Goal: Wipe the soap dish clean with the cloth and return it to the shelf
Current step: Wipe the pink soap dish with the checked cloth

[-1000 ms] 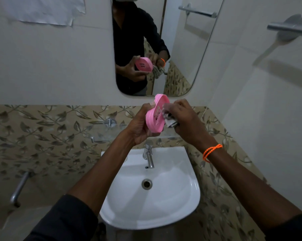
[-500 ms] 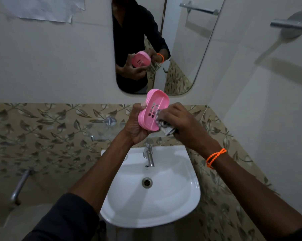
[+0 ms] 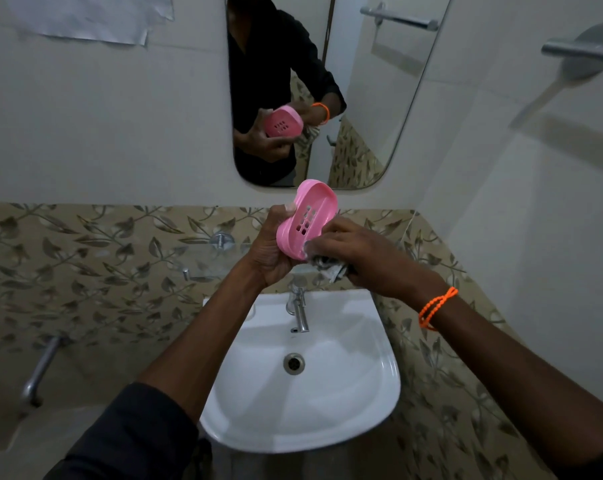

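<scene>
Bathroom, white basin (image 3: 379, 344) at lower centre. Pink soap dish (image 3: 308, 216) at frame centre above tap (image 3: 300, 311), tilted, hollow side now facing camera; a second ago edge-on. Left hand (image 3: 270, 251) grips its lower left rim. Right hand (image 3: 359, 256) clutches bunched cloth (image 3: 326, 266), now at dish's bottom edge, lower than before. Wiping seems mid-way; glass shelf (image 3: 203, 259), left of centre, awaits dish.

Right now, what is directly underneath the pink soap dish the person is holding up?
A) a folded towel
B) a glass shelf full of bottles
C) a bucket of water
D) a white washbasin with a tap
D: the left hand holds the pink soap dish in the air, and straight below it are the tap and the white washbasin.
</scene>
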